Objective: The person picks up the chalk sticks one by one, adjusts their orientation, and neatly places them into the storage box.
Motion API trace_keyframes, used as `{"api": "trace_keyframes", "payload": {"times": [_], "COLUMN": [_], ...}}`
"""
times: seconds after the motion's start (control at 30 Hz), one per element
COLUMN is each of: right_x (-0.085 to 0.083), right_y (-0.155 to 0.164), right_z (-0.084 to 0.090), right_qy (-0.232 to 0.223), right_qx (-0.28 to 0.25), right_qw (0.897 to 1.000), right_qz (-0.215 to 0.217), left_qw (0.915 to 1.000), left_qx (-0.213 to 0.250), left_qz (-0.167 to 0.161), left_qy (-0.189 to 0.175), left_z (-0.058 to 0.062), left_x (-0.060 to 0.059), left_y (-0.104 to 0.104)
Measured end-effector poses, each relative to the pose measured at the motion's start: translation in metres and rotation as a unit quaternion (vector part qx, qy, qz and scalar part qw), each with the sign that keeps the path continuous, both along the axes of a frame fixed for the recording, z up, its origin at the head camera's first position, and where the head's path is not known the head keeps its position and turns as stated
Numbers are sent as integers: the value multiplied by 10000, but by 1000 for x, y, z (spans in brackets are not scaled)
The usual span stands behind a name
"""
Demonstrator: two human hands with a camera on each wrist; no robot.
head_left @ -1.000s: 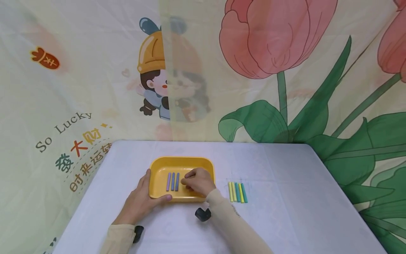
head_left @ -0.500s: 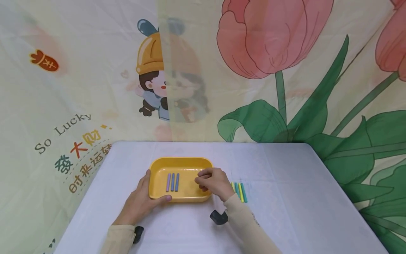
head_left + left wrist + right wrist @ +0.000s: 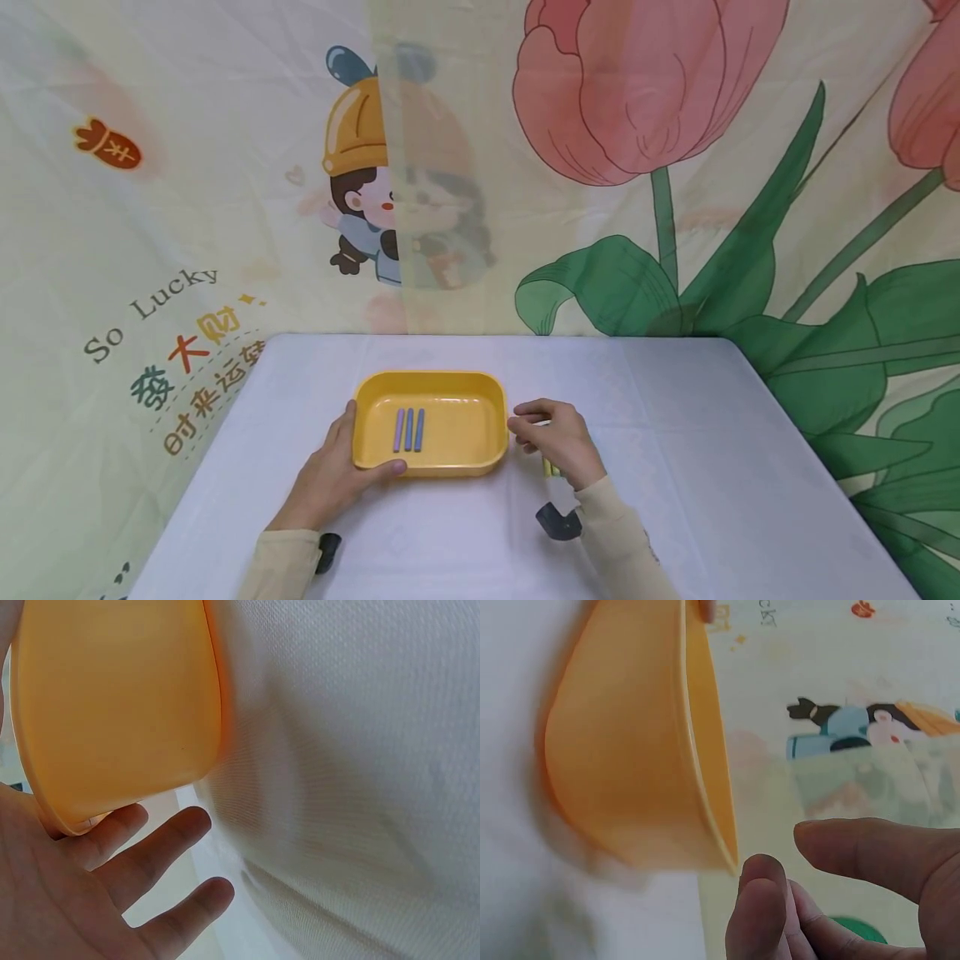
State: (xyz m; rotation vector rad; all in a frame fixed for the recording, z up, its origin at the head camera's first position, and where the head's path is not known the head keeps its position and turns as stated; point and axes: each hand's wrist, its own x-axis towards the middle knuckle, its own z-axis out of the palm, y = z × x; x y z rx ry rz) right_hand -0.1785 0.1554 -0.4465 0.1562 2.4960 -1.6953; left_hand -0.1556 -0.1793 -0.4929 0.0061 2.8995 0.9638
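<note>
Left hand [image 3: 330, 479] rests on the desk [image 3: 675, 467] at the tray's near left corner, thumb hooked over the rim and lying on the near edge. In the left wrist view the fingers [image 3: 161, 851] are spread and fairly straight beneath the tray's outer wall. Right hand [image 3: 558, 442] sits just right of the tray, apart from it, fingers curled inward with thumb and forefinger close together. Whether it holds anything, cannot tell; the right wrist view shows only bent fingertips [image 3: 761, 900] near the thumb.

Backdrop cloth [image 3: 675, 167] hangs beyond both hands, printed with tulips and a cartoon child.

Desk, white-covered, lies under both hands.

Yellow tray [image 3: 465, 400] sits between the hands, touching the left one, just left of the right one.

Three purple sticks [image 3: 408, 429] lie side by side in the tray's left half, just beyond the left thumb.

A few yellow-green sticks [image 3: 550, 468] show beneath the right hand, mostly hidden by it; count unclear.

Black wrist camera mounts [image 3: 558, 521] sit under each sleeve.
</note>
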Motion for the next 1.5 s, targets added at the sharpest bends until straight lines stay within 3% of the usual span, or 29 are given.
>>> {"api": "trace_keyframes", "payload": {"times": [0.27, 0.5, 0.6, 0.8, 1.1, 1.5], "right_x": [-1, 6, 8, 7, 4, 1], "right_y": [38, 68, 75, 80, 78, 73], "right_z": [-3, -21, -30, -45, -56, -54], "right_qy": [-281, -357, -347, -295, -275, -369], "right_qx": [390, 661, 1010, 1726, 2034, 2256], "right_qw": [9963, 9931, 9899, 9806, 9751, 9688], "right_qz": [-713, -902, -933, -887, -844, -956], "left_qw": [10000, 9999, 9998, 9998, 9997, 9998], "left_qx": [-32, 25, -12, -39, 11, 55], "left_qz": [18, 68, 91, 115, 124, 108], "left_qy": [25, -104, -154, -173, -192, -142], "left_z": [0, 1, 1, 1, 3, 1], "left_x": [-1, 0, 1, 1, 1, 0], "left_y": [-1, 1, 1, 1, 3, 2]}}
